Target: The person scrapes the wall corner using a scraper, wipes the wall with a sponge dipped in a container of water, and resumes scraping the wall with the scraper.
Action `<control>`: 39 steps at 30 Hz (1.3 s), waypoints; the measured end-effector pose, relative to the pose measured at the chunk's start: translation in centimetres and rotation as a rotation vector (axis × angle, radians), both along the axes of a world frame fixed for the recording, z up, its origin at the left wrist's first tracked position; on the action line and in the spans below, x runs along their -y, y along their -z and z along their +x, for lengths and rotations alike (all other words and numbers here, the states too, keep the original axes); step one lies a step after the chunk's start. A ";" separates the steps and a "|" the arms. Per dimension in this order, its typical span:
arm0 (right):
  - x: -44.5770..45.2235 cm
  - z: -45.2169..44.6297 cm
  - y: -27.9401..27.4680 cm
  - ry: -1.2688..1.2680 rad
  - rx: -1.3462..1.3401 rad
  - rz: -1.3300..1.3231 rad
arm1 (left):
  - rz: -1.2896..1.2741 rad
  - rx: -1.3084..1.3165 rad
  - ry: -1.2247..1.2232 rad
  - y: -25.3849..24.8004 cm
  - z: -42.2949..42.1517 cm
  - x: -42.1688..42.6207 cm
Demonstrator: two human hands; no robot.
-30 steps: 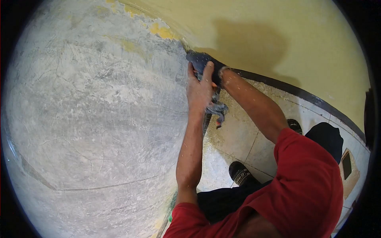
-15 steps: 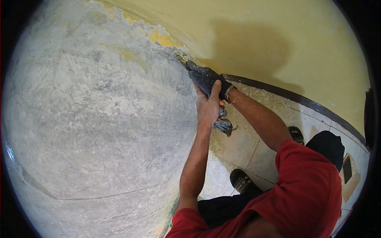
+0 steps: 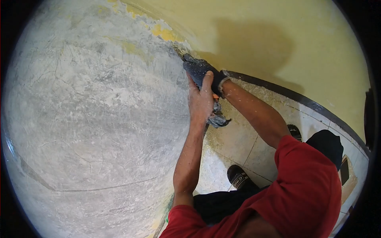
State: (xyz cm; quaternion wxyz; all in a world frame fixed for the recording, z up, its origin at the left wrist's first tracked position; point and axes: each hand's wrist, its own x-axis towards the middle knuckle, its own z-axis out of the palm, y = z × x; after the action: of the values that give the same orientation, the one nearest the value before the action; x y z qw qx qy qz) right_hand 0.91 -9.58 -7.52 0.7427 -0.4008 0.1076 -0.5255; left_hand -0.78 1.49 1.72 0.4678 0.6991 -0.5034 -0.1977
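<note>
My right hand [image 3: 200,71] wears a dark, dusty glove and is closed at the bare grey edge of the wall. What it grips is mostly hidden. A small orange part [image 3: 215,96] shows beneath the wrist, with crumpled grey-black material [image 3: 217,117] hanging below it. My bare left hand [image 3: 201,101] is dusted with white and closed against the glove from below, its thumb lying across the back. Some fingers of the left hand are out of sight. Just beyond the gloved fingertips runs a rough, dark chipped strip [image 3: 179,51] of wall.
The scraped grey wall [image 3: 99,119] fills the left, with yellow paint flakes [image 3: 164,32] along its upper edge. A yellow wall [image 3: 317,47] meets a dark baseboard [image 3: 278,90]. Crumbs litter the tiled floor [image 3: 234,139] by my sandalled foot [image 3: 239,178]. A phone-like dark rectangle [image 3: 344,171] lies at right.
Both hands have shifted a little left and up in the view, still together. The hanging grey-black material has swung and changed shape. The view itself has moved slightly.
</note>
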 end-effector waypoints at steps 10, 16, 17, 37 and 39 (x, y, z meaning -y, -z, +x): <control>-2.0 -2.8 2.4 0.273 -0.440 -0.579 | 0.159 -0.181 0.004 4.0 0.4 -2.0; 1.0 -2.2 7.0 0.069 -0.218 -0.491 | 0.325 -0.221 -0.028 4.2 0.8 -0.7; 1.3 -2.8 6.3 -0.034 -0.168 -0.455 | 0.313 -0.201 -0.030 4.2 0.7 -0.3; 2.0 -2.9 1.9 -0.502 0.445 0.112 | 0.102 -0.216 0.025 4.3 0.4 2.0; 1.6 -4.0 1.7 -0.396 0.161 0.051 | 0.102 -0.313 0.044 4.1 0.6 2.1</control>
State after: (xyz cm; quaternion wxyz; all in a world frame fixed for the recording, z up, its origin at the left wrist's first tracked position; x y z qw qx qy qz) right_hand -3.07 -11.14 -9.19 0.8475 -0.3520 -0.0199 -0.3969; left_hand -0.22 -0.58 -2.36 0.5000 0.6713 -0.4290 -0.3396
